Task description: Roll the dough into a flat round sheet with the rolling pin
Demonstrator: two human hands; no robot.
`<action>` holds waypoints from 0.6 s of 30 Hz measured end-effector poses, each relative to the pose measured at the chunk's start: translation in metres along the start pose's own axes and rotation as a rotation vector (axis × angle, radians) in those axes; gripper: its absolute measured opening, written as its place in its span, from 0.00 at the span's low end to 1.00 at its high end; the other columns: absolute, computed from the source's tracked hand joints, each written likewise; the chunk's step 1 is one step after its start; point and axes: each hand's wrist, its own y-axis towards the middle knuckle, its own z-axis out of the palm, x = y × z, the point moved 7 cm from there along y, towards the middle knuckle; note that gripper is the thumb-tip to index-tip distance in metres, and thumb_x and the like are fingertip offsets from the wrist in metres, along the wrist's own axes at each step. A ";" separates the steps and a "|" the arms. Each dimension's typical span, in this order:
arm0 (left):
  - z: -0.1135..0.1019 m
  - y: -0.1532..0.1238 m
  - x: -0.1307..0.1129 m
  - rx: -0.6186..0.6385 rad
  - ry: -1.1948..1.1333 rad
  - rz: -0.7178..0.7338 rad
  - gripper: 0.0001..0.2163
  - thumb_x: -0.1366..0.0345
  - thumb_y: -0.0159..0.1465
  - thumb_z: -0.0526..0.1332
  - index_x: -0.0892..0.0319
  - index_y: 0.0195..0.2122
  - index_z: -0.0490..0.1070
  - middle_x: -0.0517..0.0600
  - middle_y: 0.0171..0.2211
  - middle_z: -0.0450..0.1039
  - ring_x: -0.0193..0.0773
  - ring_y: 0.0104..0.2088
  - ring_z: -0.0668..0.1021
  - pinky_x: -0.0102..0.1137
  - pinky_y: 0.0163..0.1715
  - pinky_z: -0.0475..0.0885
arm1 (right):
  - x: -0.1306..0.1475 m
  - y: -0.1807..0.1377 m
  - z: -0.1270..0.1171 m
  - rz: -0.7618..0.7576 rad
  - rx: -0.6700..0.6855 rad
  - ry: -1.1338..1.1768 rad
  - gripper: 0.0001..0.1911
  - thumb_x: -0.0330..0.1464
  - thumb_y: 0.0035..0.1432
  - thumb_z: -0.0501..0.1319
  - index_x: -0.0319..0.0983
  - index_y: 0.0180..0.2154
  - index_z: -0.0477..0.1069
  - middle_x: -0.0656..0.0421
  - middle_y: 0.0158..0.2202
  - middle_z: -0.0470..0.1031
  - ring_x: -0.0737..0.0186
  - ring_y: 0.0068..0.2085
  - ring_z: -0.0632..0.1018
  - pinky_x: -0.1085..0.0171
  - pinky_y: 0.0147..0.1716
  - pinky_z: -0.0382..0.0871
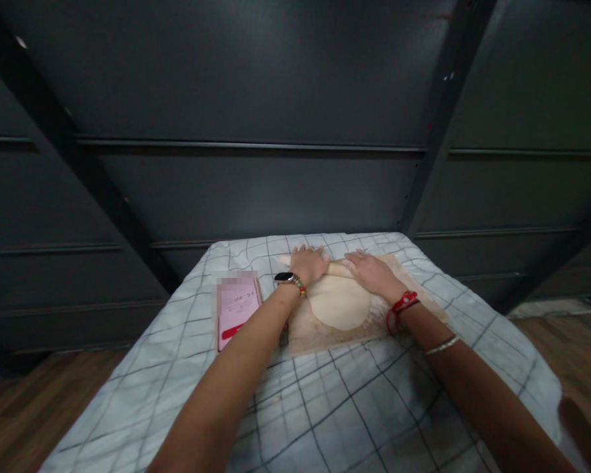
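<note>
A pale rolling pin (pixel 339 268) lies across the far edge of a flat round sheet of dough (pixel 342 305). My left hand (pixel 309 264) is over the pin's left part, its fingers bent over the top. At the other end my right hand (pixel 371 270) covers the pin in the same way. Both palms press down on it, and the pin's right tip is hidden. Under the dough is a thin, brownish rectangular sheet or board (pixel 308 341), dusted or marked on its surface.
A phone (pixel 239 309) with a pink lit screen lies left of the board. White cloth with dark grid lines (pixel 325 401) covers the surface beneath. Beyond its far edge stands a dark panelled metal wall (pixel 261 197). Wooden floor (pixel 571 348) shows at both sides.
</note>
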 end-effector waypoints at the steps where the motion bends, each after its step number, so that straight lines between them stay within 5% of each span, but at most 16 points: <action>1: -0.001 0.000 -0.001 0.006 0.010 -0.008 0.23 0.59 0.68 0.41 0.61 0.58 0.65 0.58 0.55 0.68 0.53 0.57 0.66 0.48 0.55 0.58 | -0.002 0.000 0.001 0.005 0.006 -0.003 0.23 0.33 0.68 0.39 0.33 0.50 0.69 0.45 0.51 0.72 0.50 0.55 0.69 0.52 0.56 0.59; 9: -0.004 0.002 -0.006 0.114 0.018 0.114 0.20 0.63 0.67 0.43 0.59 0.48 0.72 0.56 0.50 0.73 0.45 0.49 0.75 0.35 0.45 0.68 | 0.000 -0.004 -0.002 0.051 0.065 0.161 0.26 0.37 0.68 0.38 0.34 0.52 0.67 0.48 0.53 0.72 0.55 0.53 0.72 0.57 0.53 0.63; 13: -0.006 0.015 -0.006 0.118 -0.072 0.083 0.19 0.63 0.66 0.46 0.58 0.54 0.69 0.54 0.56 0.68 0.45 0.55 0.71 0.34 0.50 0.65 | -0.006 -0.001 -0.003 0.129 0.073 0.152 0.27 0.35 0.68 0.37 0.31 0.53 0.68 0.45 0.55 0.69 0.54 0.57 0.68 0.57 0.57 0.59; 18: -0.004 0.005 0.000 0.113 -0.171 0.124 0.20 0.56 0.65 0.48 0.52 0.55 0.68 0.50 0.53 0.72 0.45 0.51 0.74 0.32 0.48 0.66 | -0.002 -0.004 0.003 0.022 0.042 0.213 0.28 0.41 0.68 0.38 0.34 0.60 0.59 0.48 0.61 0.63 0.54 0.60 0.65 0.54 0.59 0.57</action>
